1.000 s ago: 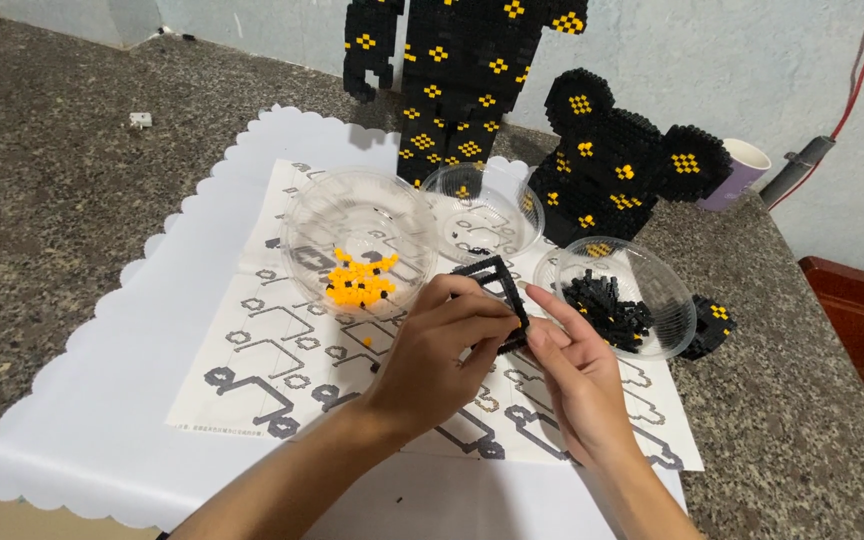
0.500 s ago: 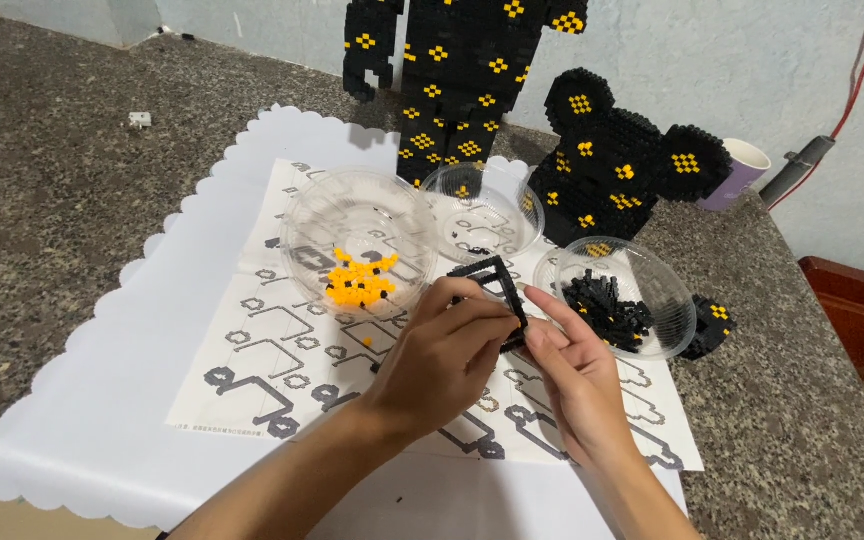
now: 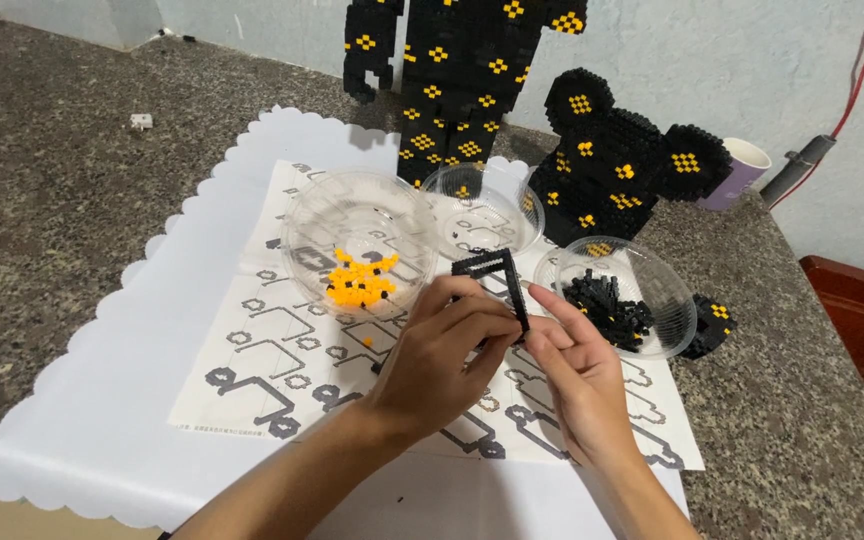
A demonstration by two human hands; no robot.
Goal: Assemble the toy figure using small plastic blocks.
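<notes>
I've got both hands pinched on the black brick frame (image 3: 495, 275) over the instruction sheet (image 3: 282, 350); my left hand (image 3: 447, 350) grips its near-left edge; my right hand (image 3: 572, 365) nips the right side; the bowl of yellow bricks (image 3: 360, 245) sits just left, the bowl of black bricks (image 3: 620, 297) just right.

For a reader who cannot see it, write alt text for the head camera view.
Two hands, left hand and right hand, hold a small black brick frame together over a printed instruction sheet. Beside them, clear bowls hold orange bricks and black bricks; black-and-yellow brick figures stand behind.
</notes>
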